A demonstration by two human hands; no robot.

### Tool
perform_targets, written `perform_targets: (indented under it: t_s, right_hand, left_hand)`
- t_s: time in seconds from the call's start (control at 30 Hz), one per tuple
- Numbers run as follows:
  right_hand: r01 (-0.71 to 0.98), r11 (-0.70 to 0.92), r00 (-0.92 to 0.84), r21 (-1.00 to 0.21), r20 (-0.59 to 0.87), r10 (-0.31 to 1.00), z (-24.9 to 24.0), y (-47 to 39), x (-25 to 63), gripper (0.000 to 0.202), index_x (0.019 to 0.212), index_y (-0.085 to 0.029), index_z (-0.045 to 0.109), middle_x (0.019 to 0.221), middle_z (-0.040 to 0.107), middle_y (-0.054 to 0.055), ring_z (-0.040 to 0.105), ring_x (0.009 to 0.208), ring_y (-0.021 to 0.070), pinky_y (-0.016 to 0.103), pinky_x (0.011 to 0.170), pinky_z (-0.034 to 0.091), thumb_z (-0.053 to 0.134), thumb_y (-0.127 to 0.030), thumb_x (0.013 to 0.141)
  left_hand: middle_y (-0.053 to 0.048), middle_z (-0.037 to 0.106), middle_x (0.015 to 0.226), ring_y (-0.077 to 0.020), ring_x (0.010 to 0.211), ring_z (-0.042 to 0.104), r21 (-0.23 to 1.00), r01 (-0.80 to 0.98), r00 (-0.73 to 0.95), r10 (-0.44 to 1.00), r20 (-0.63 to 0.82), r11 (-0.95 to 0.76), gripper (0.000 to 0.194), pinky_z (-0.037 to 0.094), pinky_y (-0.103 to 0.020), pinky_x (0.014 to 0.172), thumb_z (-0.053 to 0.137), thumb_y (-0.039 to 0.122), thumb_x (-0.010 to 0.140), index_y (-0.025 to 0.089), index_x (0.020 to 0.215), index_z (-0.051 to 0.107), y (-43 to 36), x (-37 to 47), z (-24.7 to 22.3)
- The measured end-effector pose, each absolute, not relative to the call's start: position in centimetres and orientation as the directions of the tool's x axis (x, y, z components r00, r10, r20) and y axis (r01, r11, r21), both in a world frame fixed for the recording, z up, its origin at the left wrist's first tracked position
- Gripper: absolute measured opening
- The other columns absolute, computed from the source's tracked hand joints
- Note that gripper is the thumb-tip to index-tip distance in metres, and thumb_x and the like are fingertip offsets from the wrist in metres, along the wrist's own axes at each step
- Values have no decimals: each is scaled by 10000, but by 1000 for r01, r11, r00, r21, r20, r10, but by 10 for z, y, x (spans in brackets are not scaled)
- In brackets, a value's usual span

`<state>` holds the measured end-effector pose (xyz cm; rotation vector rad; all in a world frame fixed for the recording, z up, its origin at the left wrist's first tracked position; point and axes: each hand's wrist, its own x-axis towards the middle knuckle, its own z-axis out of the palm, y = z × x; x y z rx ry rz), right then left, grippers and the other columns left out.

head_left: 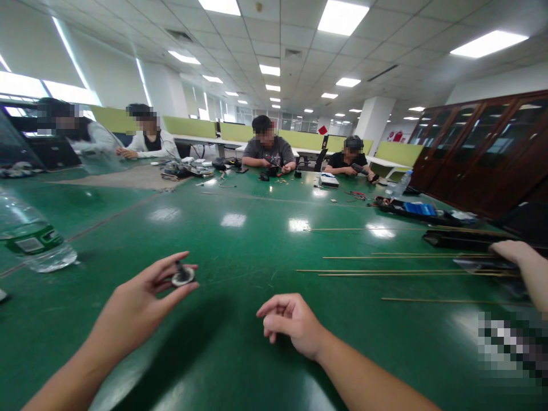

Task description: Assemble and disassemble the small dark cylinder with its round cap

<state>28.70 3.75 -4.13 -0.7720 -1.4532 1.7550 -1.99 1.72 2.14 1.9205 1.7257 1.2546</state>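
My left hand [143,299] is raised over the green table, pinching a small round disc [183,277] with a dark stem between thumb and fingers. The disc is pale at its rim, and its stem points upward; its exact kind cannot be made out. To the right, my right hand [293,322] hovers above the tabletop with fingers loosely bent and apart. Nothing shows in it. Several thin brass-coloured rods [377,273] lie beyond and to the right of that hand.
A clear plastic bottle [36,240] stands at the left. On the right, another person's hand [514,251] rests near the rods and a black case [454,237]. Across the green table [205,251], several people sit among tools; a tool tray [419,210] lies at the far right.
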Motion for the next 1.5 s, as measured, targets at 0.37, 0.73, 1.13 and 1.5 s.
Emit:
perform_targets:
  t_s: [0.37, 0.73, 1.13, 1.5]
  right_hand:
    - [293, 243, -212, -925, 185, 960, -47, 48, 291, 409, 1106, -203, 580, 960, 650, 21, 564, 648, 111, 233, 589, 430, 678, -102, 722]
    - [460, 353, -257, -814, 259, 931, -47, 36, 283, 497, 1065, -230, 562, 963, 636, 12, 571, 771, 160, 278, 717, 454, 582, -2, 624]
    - [389, 275, -301, -879, 161, 940, -46, 43, 285, 383, 1036, -221, 598, 905, 663, -3, 588, 696, 141, 271, 691, 449, 683, -88, 687]
    - [353, 286, -279, -891, 192, 941, -43, 41, 281, 258, 971, -213, 687, 845, 688, 0, 638, 738, 160, 248, 669, 484, 654, -103, 740]
  left_hand:
    - [-85, 675, 1146, -220, 1045, 635, 579, 550, 510, 791, 339, -602, 357, 522, -359, 929, 653, 287, 885, 261, 1242, 650, 54, 74, -17]
    - [22, 692, 880, -143, 723, 639, 644, 586, 467, 855, 227, -491, 301, 470, -226, 650, 737, 264, 794, 263, 1072, 621, 38, 76, -28]
    - [-16, 716, 1021, -181, 918, 666, 658, 583, 361, 877, 316, -477, 268, 507, -280, 819, 688, 234, 837, 261, 1102, 659, 49, 65, -35]
    - [17, 706, 1039, -150, 944, 660, 650, 543, 447, 838, 312, -532, 248, 501, -266, 845, 678, 256, 861, 297, 1105, 656, 47, 68, -39]
